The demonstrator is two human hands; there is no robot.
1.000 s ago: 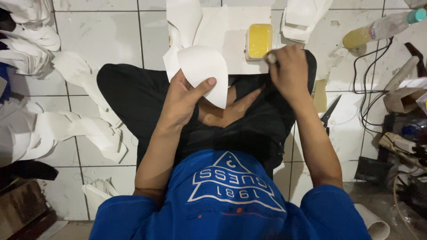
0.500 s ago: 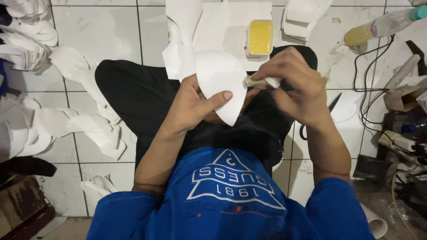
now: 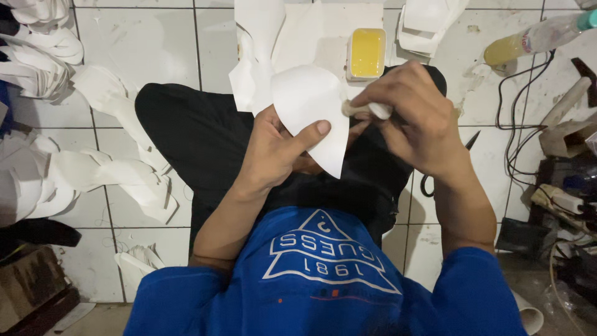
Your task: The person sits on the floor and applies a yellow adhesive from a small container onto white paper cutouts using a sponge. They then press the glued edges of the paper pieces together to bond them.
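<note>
Pinching smooth curved white sheet (image 3: 311, 109), left hand (image 3: 273, 152).

At about one o'clock, on the tiled floor near the top right corner, a clear plastic bottle (image 3: 540, 38) lies on its side, holding yellowish liquid; it has a teal cap and a small label with a touch of red. At twelve o'clock, a small rectangular white tub (image 3: 366, 53) of yellow paste sits open on white sheets. At three o'clock, a crumpled cardboard box (image 3: 567, 134) rests among dark cables.
</note>
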